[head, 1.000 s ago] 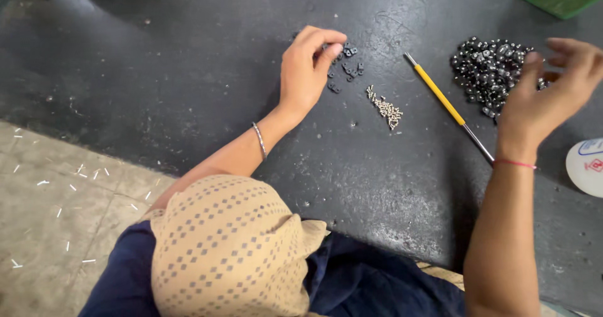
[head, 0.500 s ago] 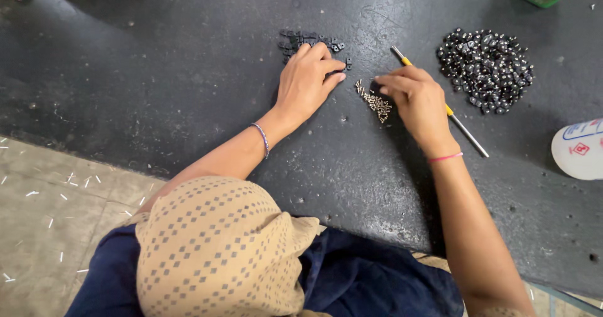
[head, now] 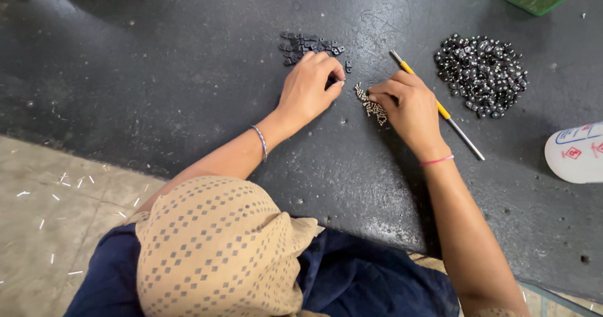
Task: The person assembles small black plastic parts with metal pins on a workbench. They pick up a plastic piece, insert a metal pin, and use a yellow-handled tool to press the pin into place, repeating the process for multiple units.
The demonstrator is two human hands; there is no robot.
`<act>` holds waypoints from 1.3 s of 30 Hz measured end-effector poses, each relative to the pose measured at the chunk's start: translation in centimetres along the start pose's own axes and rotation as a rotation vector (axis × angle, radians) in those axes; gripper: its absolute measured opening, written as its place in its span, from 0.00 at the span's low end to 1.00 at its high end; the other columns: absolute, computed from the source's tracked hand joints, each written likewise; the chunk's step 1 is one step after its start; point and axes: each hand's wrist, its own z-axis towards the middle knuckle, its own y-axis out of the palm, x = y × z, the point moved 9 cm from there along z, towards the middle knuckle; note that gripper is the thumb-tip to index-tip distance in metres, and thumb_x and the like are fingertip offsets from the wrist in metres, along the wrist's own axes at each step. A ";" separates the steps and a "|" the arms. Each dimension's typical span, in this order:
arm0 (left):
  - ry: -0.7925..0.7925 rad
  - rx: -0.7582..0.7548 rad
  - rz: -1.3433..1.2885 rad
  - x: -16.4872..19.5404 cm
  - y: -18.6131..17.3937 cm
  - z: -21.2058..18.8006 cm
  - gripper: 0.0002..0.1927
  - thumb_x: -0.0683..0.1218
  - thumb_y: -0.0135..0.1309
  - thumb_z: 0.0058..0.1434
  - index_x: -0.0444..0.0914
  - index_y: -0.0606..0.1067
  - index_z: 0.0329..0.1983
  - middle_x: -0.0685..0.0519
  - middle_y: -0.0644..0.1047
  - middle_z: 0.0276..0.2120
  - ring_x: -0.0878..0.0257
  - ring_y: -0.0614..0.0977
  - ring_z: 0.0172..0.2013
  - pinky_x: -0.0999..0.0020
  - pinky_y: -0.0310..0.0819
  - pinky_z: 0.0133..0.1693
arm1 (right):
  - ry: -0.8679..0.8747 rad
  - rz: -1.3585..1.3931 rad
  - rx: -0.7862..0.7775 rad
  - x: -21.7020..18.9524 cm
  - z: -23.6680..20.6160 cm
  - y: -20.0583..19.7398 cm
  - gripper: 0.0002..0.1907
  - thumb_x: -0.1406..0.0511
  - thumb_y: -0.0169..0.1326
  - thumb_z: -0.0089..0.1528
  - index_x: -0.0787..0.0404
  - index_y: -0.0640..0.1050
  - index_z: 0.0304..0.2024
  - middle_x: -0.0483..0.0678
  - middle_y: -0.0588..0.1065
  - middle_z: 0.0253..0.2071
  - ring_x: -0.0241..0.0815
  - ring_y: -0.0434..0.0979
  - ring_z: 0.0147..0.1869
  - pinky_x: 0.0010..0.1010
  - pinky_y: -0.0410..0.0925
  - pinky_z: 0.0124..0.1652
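Two hands work beside the small heap of silver metal screws (head: 372, 105). We see our left hand (head: 309, 89) pinching a tiny dark part, just left of the heap; our right hand (head: 407, 103) touches the heap, fingertips pressed together. The yellow-handled screwdriver (head: 436, 105) passes under this hand, its long axis diagonal. Bare dark tabletop (head: 157, 72) lies further left.
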 end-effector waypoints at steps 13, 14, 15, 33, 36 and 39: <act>-0.372 -0.116 -0.879 -2.4 4.9 -0.8 0.12 0.39 0.60 0.63 0.31 0.79 0.49 0.52 0.83 0.38 0.70 0.84 0.37 0.74 0.82 0.40 | 0.014 0.167 0.180 -1.2 0.0 -1.6 0.06 0.71 0.63 0.66 0.64 0.79 0.44 0.49 0.79 0.41 0.43 0.79 0.39 0.31 0.72 0.40; -0.375 -0.118 -0.876 -2.4 5.1 -0.9 0.12 0.39 0.61 0.63 0.31 0.79 0.49 0.52 0.83 0.37 0.70 0.84 0.36 0.74 0.82 0.40 | 0.006 0.184 0.182 -1.4 0.0 -1.6 0.06 0.71 0.64 0.66 0.64 0.79 0.44 0.49 0.79 0.41 0.42 0.80 0.39 0.31 0.72 0.40; -0.378 -0.121 -0.872 -2.4 5.1 -0.9 0.11 0.39 0.61 0.63 0.31 0.79 0.48 0.53 0.84 0.36 0.70 0.84 0.36 0.74 0.82 0.39 | 0.000 0.174 0.177 -1.6 0.0 -1.5 0.06 0.71 0.64 0.66 0.64 0.79 0.43 0.49 0.79 0.40 0.42 0.79 0.38 0.31 0.72 0.40; -0.355 -0.139 -0.841 -1.3 4.6 -0.8 0.06 0.38 0.62 0.62 0.31 0.80 0.42 0.54 0.83 0.33 0.72 0.83 0.34 0.76 0.80 0.39 | 0.094 0.255 0.150 -0.7 0.0 -1.2 0.06 0.71 0.65 0.65 0.66 0.80 0.42 0.49 0.80 0.38 0.38 0.80 0.38 0.29 0.72 0.40; -0.336 -0.156 -0.960 -1.0 4.7 -0.7 0.06 0.38 0.61 0.63 0.31 0.80 0.43 0.54 0.82 0.34 0.71 0.82 0.35 0.75 0.80 0.40 | 0.186 0.403 0.163 0.3 -0.2 -0.8 0.07 0.72 0.63 0.65 0.68 0.80 0.44 0.49 0.81 0.40 0.35 0.81 0.41 0.27 0.74 0.42; -0.345 -0.156 -0.985 -0.9 4.9 -0.8 0.07 0.38 0.61 0.63 0.31 0.79 0.43 0.53 0.82 0.34 0.71 0.83 0.35 0.75 0.80 0.40 | 0.266 0.577 0.139 1.4 -0.4 0.0 0.10 0.72 0.60 0.65 0.69 0.80 0.49 0.48 0.82 0.43 0.33 0.83 0.45 0.24 0.76 0.46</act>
